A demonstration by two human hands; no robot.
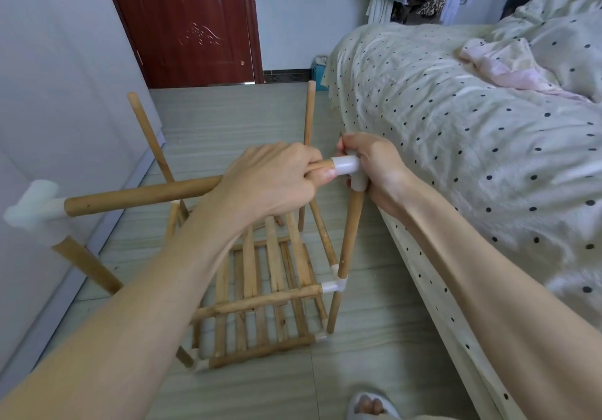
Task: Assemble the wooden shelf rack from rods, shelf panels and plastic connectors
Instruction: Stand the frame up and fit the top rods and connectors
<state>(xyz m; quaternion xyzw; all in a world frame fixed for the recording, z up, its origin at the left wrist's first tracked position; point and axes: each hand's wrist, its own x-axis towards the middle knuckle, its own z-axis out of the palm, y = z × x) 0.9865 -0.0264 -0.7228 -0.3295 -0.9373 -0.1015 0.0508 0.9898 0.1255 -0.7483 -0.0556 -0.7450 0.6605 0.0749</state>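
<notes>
**Top rail meets its corner joint beside the bed**

Head view: My left hand [277, 178] is wrapped round the horizontal rod [140, 195], fingers curled under it near its right end, thumb side on top. That rod's long axis runs left to right across the frame, rising slightly toward the right, and its right tip sits inside the side socket of the white plastic connector [348, 167]. My right hand [374, 172] pinches that connector from the bed side, fingers closed over its top and back, so both hands hold something and neither is free. The joint lies directly between my two sets of fingers, touching both; the left hand is the one placed to drive the rod along its own axis, rightward into the socket, while the right braces against it. The connector's lower socket sits on the upright rod [350, 234], which runs down to the lower connector [335, 286] at the corner of the slatted shelf panel [260, 289] on the floor. The far end of the horizontal rod carries another white connector [35, 208] at the left, above a second leg. How deeply the tip is seated I cannot tell; the socket hides it. Two bare uprights [308, 146] stand behind, not yet capped. The bed [456, 126] lies just beside my right wrist.
</notes>
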